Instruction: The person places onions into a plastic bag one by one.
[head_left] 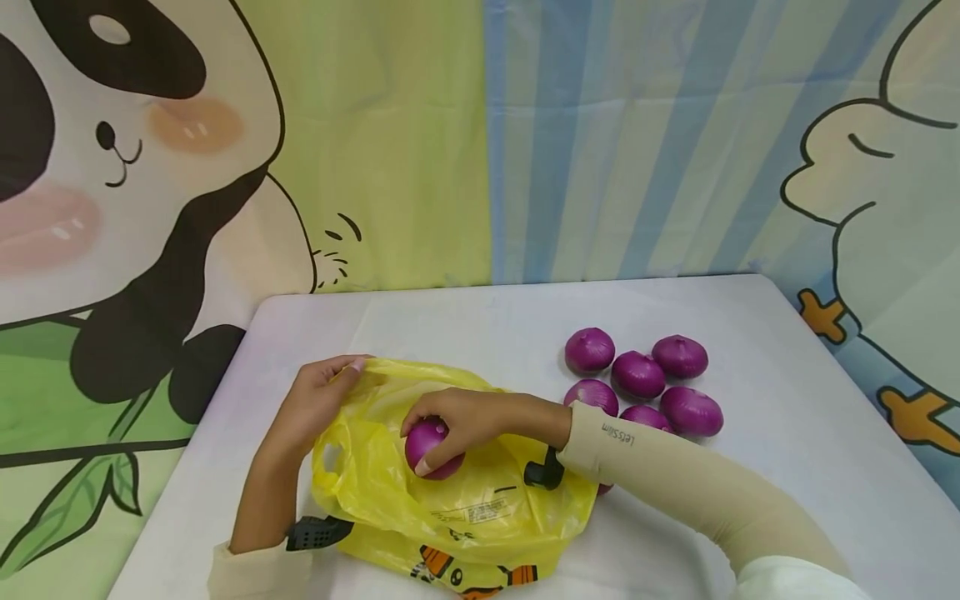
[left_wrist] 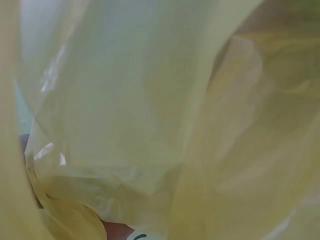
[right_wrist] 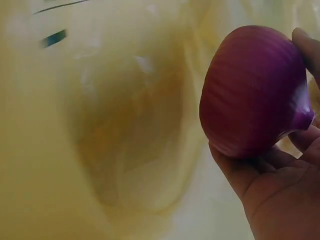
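- Onion (head_left: 427, 443) gripped by fingers of the right hand (head_left: 467, 417), at the yellow bag (head_left: 487, 510)
- Left hand (head_left: 318, 402), fingers pinching the bag's rim
- Other onions (head_left: 637, 375) on the worktop (head_left: 757, 350)

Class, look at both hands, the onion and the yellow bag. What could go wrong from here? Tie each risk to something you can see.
1. The right hand grips a smooth, round onion, which might slip out.
2. The left hand holds the thin yellow bag at its edge; if that grip slips, the mouth could sag.
3. The right sleeve passes close to the loose onions, so it could bump one and set it rolling.
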